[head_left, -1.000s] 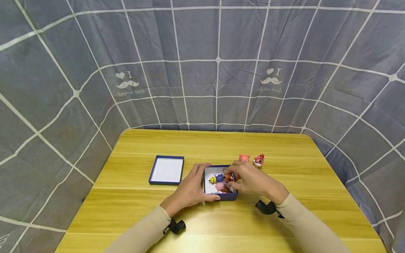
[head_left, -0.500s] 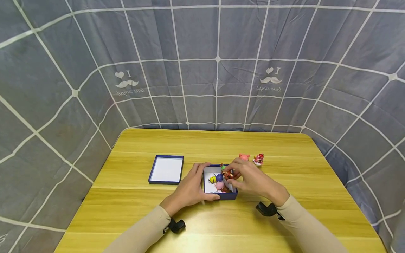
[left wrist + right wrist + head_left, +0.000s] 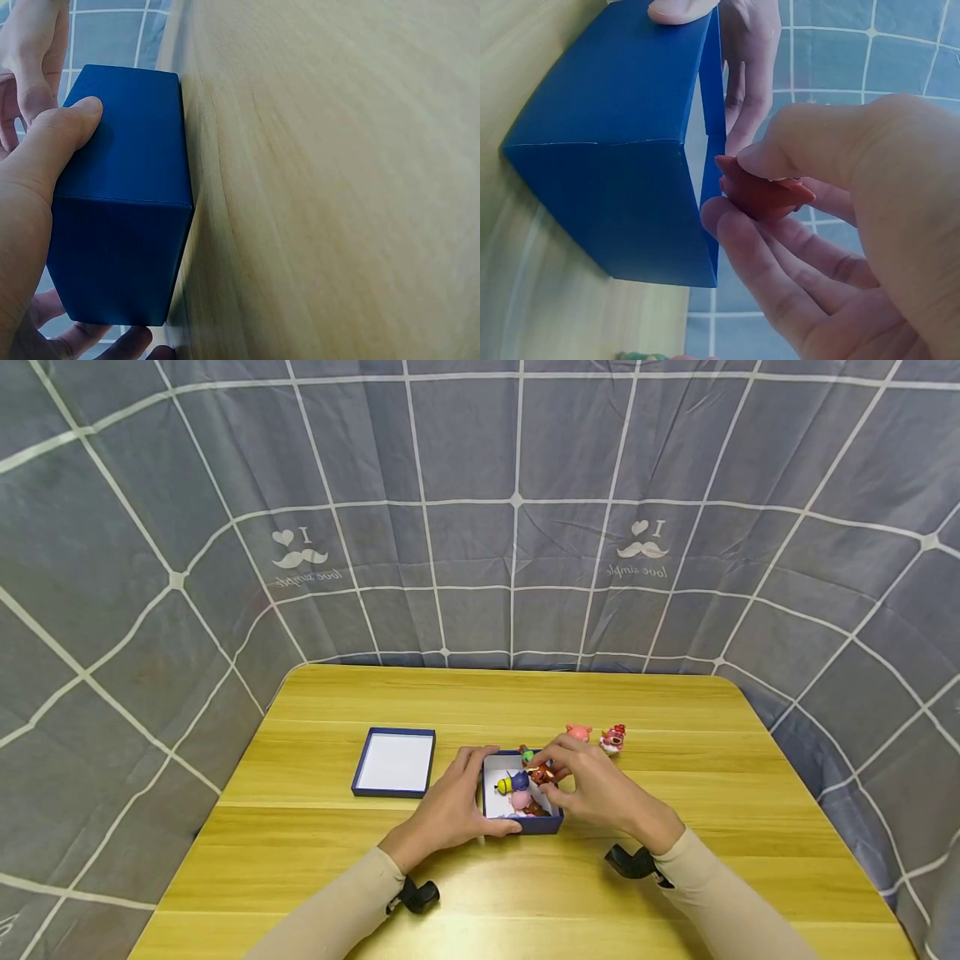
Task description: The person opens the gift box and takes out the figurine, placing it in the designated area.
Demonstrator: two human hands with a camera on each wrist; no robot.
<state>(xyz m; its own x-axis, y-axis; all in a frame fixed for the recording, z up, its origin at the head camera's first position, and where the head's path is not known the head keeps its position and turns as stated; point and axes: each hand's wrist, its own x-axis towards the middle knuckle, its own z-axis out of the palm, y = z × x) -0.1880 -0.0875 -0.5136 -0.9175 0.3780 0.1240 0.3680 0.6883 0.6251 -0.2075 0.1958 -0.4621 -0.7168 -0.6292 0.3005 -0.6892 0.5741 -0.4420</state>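
Observation:
A dark blue open box (image 3: 542,827) stands on the table, held by my left hand (image 3: 442,810). The thumb presses its near wall and the fingers reach round its left side, as the left wrist view also shows. My right hand (image 3: 603,787) pinches a reddish-brown toy figurine (image 3: 761,191) between thumb and fingers, right at the box's opening. Inside lie a yellow and blue figurine (image 3: 512,783), a pink figurine (image 3: 520,799) and a brown figurine (image 3: 536,809). A green figurine (image 3: 527,755) shows by the far wall, partly hidden by the right hand.
Left of the box lies its shallow lid (image 3: 393,762), white inside up. Beyond the right hand stand a pink pig-like figurine (image 3: 578,732) and a red and white figurine (image 3: 612,740). A grey checked curtain (image 3: 480,552) surrounds the wooden table (image 3: 337,852).
My right fingers have shifted slightly with the reddish-brown figurine, and more of the green figurine shows. The left hand and box stay nearly where they were.

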